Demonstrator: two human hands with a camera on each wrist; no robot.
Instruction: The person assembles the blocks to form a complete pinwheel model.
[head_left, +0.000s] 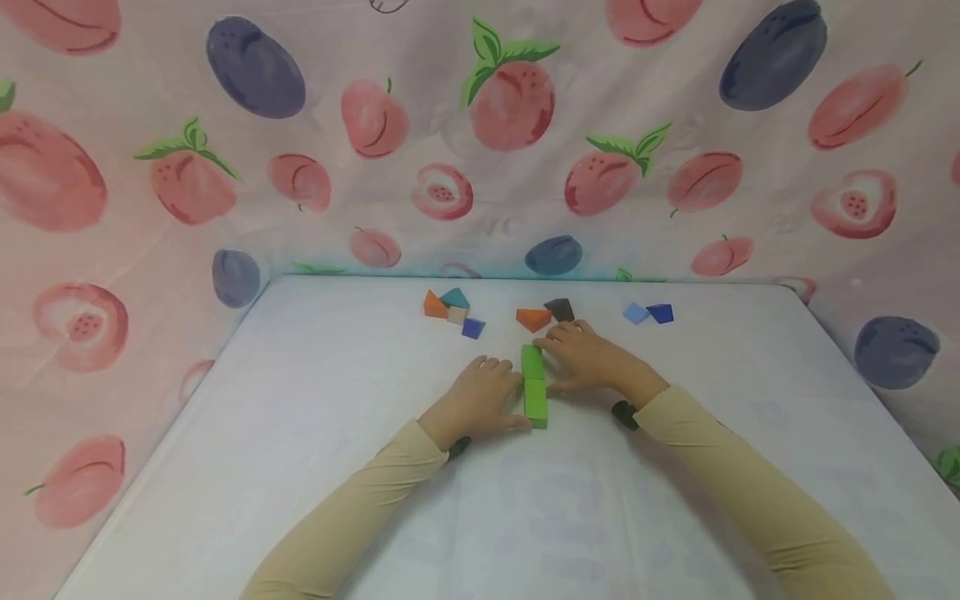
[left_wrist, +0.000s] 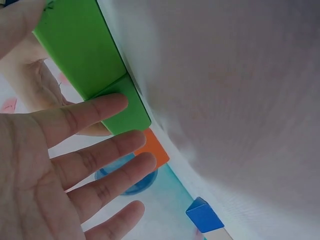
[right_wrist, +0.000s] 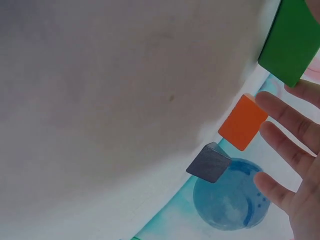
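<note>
Two green rectangular blocks lie end to end in a line, the nearer [head_left: 536, 402] meeting the farther [head_left: 532, 362]. On their left side, my left hand [head_left: 480, 398] has its thumb by the near end and its straight, spread fingers [left_wrist: 107, 106] along the blocks; the index finger overlaps the farther one. My right hand [head_left: 588, 357] is on the other side, its fingers extended near the far end. In the right wrist view, its fingertips are beside the green block [right_wrist: 287, 45]; whether they touch is hard to tell.
Beyond the blocks lie an orange block [head_left: 533, 319] and a dark grey block [head_left: 559, 309]. Back left is a cluster with orange [head_left: 434, 305], teal [head_left: 455, 297], wooden [head_left: 457, 315] and blue [head_left: 473, 328] pieces. Light blue [head_left: 635, 312] and dark blue [head_left: 661, 313] blocks lie back right.
</note>
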